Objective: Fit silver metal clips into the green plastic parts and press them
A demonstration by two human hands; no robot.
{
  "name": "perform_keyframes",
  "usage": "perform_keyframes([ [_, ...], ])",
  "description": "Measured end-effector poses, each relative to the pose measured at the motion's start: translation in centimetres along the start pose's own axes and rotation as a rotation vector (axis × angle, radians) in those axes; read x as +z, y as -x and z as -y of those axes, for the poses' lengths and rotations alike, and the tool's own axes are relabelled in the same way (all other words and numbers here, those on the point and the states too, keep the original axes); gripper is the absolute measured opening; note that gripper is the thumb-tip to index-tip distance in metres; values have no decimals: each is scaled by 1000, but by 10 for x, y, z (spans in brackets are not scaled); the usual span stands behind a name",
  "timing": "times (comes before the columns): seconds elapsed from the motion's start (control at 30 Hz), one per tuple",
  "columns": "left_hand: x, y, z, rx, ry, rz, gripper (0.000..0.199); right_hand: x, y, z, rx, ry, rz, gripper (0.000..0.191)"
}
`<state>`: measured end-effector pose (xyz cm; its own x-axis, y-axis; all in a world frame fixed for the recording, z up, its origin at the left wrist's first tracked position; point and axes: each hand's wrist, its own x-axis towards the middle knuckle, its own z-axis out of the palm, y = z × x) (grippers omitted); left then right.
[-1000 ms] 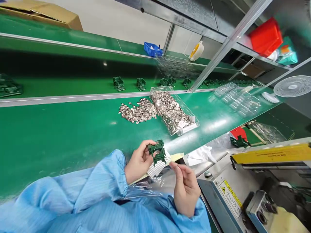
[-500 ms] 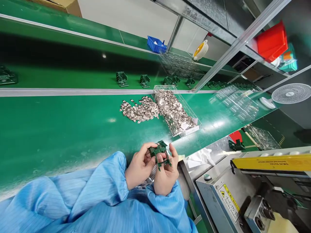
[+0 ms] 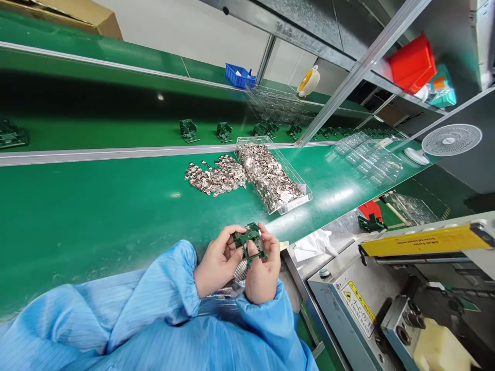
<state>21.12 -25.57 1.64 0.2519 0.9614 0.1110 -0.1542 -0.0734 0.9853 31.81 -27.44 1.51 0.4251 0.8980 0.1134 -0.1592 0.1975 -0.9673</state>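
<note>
A green plastic part (image 3: 249, 238) with an open frame shape is held between both hands, low in the middle of the view. My left hand (image 3: 217, 263) grips its left side with thumb and fingers. On the other side, my right hand (image 3: 265, 265) is closed on the part, the thumb over its face and the fingers round its right edge. Beyond the hands, a loose pile of small metal pieces (image 3: 216, 176) lies on the green table (image 3: 96, 206). Beside it stands a clear tray (image 3: 296, 205) full of similar pieces.
Several green parts (image 3: 188, 130) stand in a row on the belt behind the metal rail (image 3: 116, 154). Clear trays (image 3: 367, 157) and a white fan (image 3: 451, 140) are at the right. A machine (image 3: 348, 309) with a yellow bar stands close at the lower right.
The fingers of my right hand have closed in on the green part, which has turned slightly. The view has shifted a little, so the surroundings sit farther left.
</note>
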Motion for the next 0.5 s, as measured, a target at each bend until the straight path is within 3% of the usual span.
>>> perform_keyframes([
  [0.13, 1, -1, -13, -67, -2, 47, 34, -30, 0, 23, -99, 60, 224, 53],
  [0.2, 5, -1, -26, -120, -38, 180, 33, -52, 3, 38, -185, 174, 341, 65],
  [0.27, 11, -1, -44, -146, -103, 405, 33, -76, 9, 54, -258, 273, 401, 68],
  [0.37, 28, -14, -72, -135, -215, 848, 43, -116, 25, 82, -355, 330, 374, 67],
  [0.43, 51, -33, -88, -86, -266, 1112, 54, -146, 45, 101, -400, 357, 287, 68],
  [0.5, 89, -53, -97, 39, -292, 1224, 55, -176, 71, 119, -429, 414, 97, 68],
])
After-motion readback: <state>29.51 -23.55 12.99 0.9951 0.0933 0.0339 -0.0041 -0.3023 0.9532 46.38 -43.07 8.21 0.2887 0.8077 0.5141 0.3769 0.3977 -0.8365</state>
